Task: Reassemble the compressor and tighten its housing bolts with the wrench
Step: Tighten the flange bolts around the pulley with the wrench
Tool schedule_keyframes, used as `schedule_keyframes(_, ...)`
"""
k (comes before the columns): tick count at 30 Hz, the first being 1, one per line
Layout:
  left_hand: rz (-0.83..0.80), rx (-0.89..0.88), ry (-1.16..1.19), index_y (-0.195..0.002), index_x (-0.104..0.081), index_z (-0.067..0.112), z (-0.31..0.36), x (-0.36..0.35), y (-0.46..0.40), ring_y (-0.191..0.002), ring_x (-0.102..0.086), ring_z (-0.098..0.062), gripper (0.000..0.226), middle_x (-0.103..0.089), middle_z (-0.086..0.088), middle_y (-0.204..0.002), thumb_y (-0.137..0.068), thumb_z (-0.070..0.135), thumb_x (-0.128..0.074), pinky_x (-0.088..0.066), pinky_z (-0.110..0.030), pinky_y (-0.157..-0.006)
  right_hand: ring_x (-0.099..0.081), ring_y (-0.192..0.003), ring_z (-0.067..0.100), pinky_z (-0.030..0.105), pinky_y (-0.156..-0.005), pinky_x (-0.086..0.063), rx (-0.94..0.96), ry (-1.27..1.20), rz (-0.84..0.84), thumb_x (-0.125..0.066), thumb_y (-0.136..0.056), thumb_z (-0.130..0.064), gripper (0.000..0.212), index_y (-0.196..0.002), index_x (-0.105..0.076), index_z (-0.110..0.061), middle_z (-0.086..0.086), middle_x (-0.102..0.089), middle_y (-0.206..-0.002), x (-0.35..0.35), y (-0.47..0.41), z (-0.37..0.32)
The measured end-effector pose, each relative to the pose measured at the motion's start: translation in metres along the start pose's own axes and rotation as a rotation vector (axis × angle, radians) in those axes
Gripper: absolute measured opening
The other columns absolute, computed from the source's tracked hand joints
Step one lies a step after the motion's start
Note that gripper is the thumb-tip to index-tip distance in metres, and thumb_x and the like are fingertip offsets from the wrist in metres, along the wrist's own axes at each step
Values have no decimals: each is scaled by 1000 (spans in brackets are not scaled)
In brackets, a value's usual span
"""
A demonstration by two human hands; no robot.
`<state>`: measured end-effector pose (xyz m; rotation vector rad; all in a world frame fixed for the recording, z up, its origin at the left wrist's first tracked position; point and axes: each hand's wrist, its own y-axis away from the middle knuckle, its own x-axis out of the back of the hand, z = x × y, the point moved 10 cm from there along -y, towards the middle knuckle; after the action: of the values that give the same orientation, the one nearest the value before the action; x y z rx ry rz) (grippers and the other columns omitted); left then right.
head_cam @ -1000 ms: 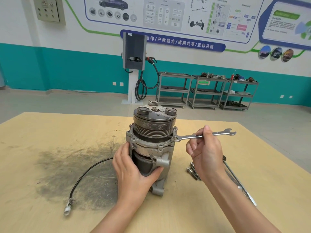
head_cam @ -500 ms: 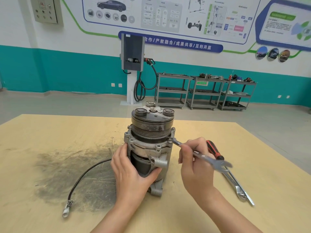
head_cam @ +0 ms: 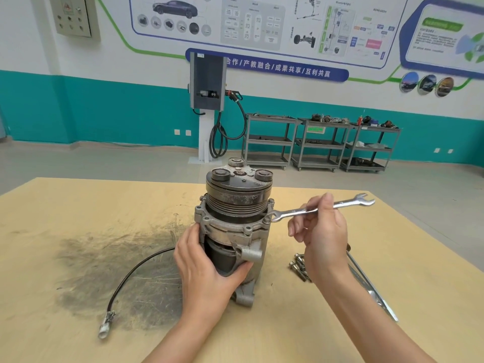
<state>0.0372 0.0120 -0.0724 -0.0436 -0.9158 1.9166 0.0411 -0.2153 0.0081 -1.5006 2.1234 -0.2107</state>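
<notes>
Two bare hands are working on the compressor (head_cam: 233,231), which is standing upright near the middle of the wooden table (head_cam: 78,218), pulley end up. The left hand (head_cam: 207,271) is wrapping its fingers and thumb around the dark lower body, bracing it. The right hand (head_cam: 322,231) is pinching the shank of the wrench (head_cam: 322,206), fingers curled on it, with one open end sitting on a housing bolt (head_cam: 267,220) at the flange's right edge. Loose bolts (head_cam: 298,265) are lying just right of the compressor, partly hidden by the right wrist. A black cable (head_cam: 131,273) is trailing across a dark stain (head_cam: 86,258) to the left.
</notes>
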Motion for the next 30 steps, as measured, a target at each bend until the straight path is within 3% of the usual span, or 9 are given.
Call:
schedule_keyframes(6,-5,-1,6,-149,-24,6,0,0,1,-137,-24,-26,119,-29,-8,-147,-56,47,-88,-24,-43,-113,-50,-45,18,25,-43,-32,-188,-65,-109,-29,-106,-37,41,-80,-48,-12,3,-50,-48,-16,-5,24)
schedule_keyframes(10,-12,2,16,-149,-25,5,2,1,1,-136,-25,-26,119,-29,-10,-147,-57,56,-82,-23,-42,-113,-49,-44,18,28,-48,-31,-206,-67,-70,-28,-107,-38,42,-80,-47,-12,1,-50,-48,-11,-8,28)
schedule_keyframes(16,-1,-6,3,-149,-26,3,2,1,1,-135,-24,-25,119,-30,-11,-146,-57,49,-86,-23,-42,-112,-48,-43,17,22,-40,-33,2,2,-51,-34,-101,-46,43,-78,-48,-13,1,-50,-47,-6,0,11)
schedule_keyframes(19,1,-5,4,-148,-26,2,3,2,1,-135,-24,-24,118,-30,-11,-146,-57,50,-84,-22,-41,-112,-49,-43,17,22,-40,-34,122,60,-72,-33,-101,-47,40,-76,-52,-22,2,-51,-47,-7,8,0)
schedule_keyframes(21,1,-6,14,-148,-26,3,4,2,1,-135,-24,-22,118,-30,-12,-146,-57,51,-83,-22,-41,-111,-50,-43,16,22,-39,-33,128,64,-68,-33,-101,-47,39,-73,-55,-29,3,-52,-47,-7,11,0)
schedule_keyframes(27,5,-1,14,-149,-27,4,3,2,1,-135,-24,-22,119,-30,-11,-146,-57,53,-83,-23,-42,-111,-51,-43,16,21,-40,-35,111,37,-15,-35,-100,-49,43,-81,-48,-13,-1,-51,-48,0,17,11)
schedule_keyframes(30,14,-9,6,-148,-27,4,2,2,1,-134,-25,-23,118,-31,-11,-146,-56,50,-86,-24,-43,-111,-51,-44,16,19,-42,-36,225,93,-16,-36,-100,-47,34,-81,-50,-23,0,-51,-49,0,26,1)
